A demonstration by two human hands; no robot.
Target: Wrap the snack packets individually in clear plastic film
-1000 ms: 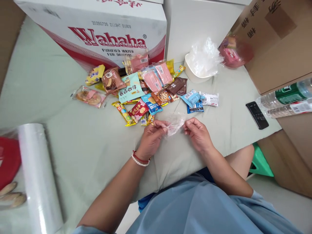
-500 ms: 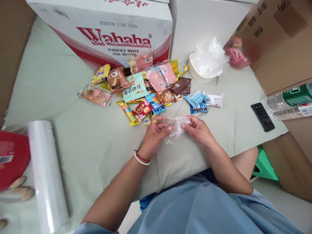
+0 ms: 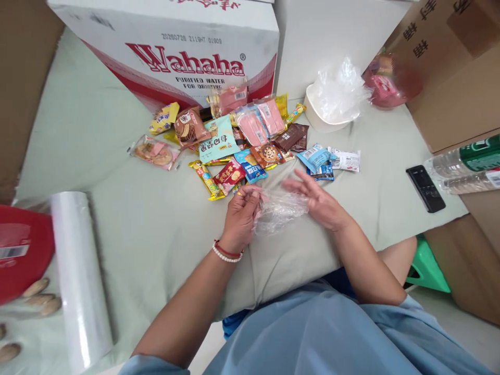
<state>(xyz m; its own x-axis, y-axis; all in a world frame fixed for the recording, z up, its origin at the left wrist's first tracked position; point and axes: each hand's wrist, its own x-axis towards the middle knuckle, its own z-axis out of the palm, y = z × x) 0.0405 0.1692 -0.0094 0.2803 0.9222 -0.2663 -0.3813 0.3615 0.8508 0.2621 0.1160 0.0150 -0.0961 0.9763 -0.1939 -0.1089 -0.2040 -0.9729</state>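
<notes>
Over the near side of the table, my left hand pinches the edge of a clear plastic bag. The crinkled film spreads rightward from those fingers. My right hand is at the bag's right side with its fingers stretched apart, blurred by motion; whether its palm touches the film I cannot tell. Just beyond both hands lies a heap of wrapped snacks, among them a red packet, a blue packet, a mint-green packet and a brown cookie packet.
A white tub holds more clear bags. A Wahaha carton stands behind the snacks. Leftward are a roll of plastic film, a red bag and several nuts in shells. To the right are a black phone and plastic bottles.
My right hand has let go of the bunched bag, and its fingers have spread. The bag is more unfolded. My left hand has shifted slightly left, still pinching it.
</notes>
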